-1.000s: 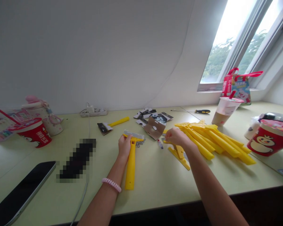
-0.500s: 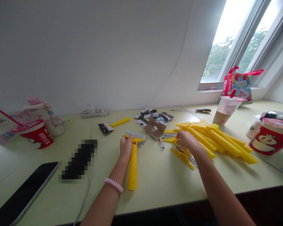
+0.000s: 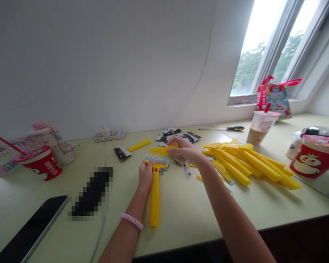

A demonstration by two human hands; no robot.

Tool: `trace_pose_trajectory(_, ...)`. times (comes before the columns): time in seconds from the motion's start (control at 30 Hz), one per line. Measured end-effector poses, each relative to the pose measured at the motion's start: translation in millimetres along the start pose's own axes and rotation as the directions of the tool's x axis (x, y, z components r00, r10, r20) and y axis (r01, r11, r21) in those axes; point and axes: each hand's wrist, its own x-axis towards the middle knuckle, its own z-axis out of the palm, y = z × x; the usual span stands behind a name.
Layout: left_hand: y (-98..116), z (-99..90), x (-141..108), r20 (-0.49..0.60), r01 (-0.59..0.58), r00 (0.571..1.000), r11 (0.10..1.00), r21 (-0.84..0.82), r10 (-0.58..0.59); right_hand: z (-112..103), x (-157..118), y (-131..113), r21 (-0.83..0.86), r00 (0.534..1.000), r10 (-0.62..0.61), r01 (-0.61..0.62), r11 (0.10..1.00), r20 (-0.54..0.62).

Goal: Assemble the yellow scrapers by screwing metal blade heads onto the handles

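1. right hand (image 3: 185, 149) has just lifted clear of the yellow pile (image 3: 249, 164), its grip pinching a flat yellow plastic wedge (image 3: 161, 150) over the surface (image 3: 181, 223), it seems.
2. left hand (image 3: 146, 174) stays closed around a yellow scraper (image 3: 154, 199).

**Pale green desk (image 3: 181, 223), under a sloped window**
Heaped yellow plastic scrapers (image 3: 252, 164); black-handled screwdriver (image 3: 235, 128); printed card packets (image 3: 192, 137); plastic cup of milk tea (image 3: 256, 128); two red paper cups (image 3: 315, 157); pink-topped bottle (image 3: 50, 148); white power strip (image 3: 109, 137); dark glass-fronted device (image 3: 30, 230).
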Motion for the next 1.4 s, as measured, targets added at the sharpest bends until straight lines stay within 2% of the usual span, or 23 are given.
trace_pose_trajectory(0.07, 0.7, 0.6, -0.6, 0.002, -0.015, 1.0, 1.0, -0.013, 0.015, 12.2, 6.1, 19.6, 0.074, 1.0, -0.015, 0.015, 0.997, -0.006)
trace_pose_trajectory(0.17, 1.0, 1.7, -0.5, 0.013, -0.033, 0.999, 0.999, -0.035, 0.033, 24.8, 11.3, 45.2, 0.113, 0.997, 0.044, -0.037, 0.993, -0.063)
trace_pose_trajectory(0.27, 0.3, 2.5, 0.5, 0.01, -0.042, 0.999, 0.998, -0.043, 0.043, 32.0, 11.3, 55.9, 0.173, 0.994, 0.089, -0.078, 0.982, -0.056)
trace_pose_trajectory(0.37, -0.7, 2.6, 1.2, 0.003, -0.053, 0.999, 0.998, -0.027, 0.053, 35.2, 8.8, 56.9, 0.179, 0.993, 0.111, -0.104, 0.978, -0.029)
trace_pose_trajectory(0.53, -0.6, 1.3, 0.5, 0.01, -0.068, 0.998, 0.997, -0.02, 0.069, 34.4, 8.2, 64.2, 0.064, 0.995, 0.075, -0.071, 0.995, -0.059)
trace_pose_trajectory(0.67, -0.3, 0.2, 0.7, 0.052, -0.076, 0.996, 0.997, -0.024, 0.078, 33.3, 9.4, 72.8, 0.122, 0.987, 0.16, -0.16, 0.98, 0.013)
trace_pose_trajectory(0.83, -1.4, -0.6, 3.1, 0.066, -0.044, 0.997, 0.998, -0.047, 0.047, 35.7, 7.1, 72.8, 0.255, 0.972, 0.234, -0.234, 0.938, 0.033)
trace_pose_trajectory(1.07, -6.1, 0.2, 5.5, 0.069, -0.042, 0.996, 0.994, -0.1, 0.049, 38.3, 6.5, 70.2, 0.24, 0.969, 0.245, -0.23, 0.943, -0.036)
trace_pose_trajectory(1.4, 1.2, -2.1, -2.1, -0.037, -0.013, 0.999, 0.996, 0.085, 0.016, 41.2, 6.5, 76.3, -0.015, 0.948, 0.266, -0.273, 0.962, -0.175)
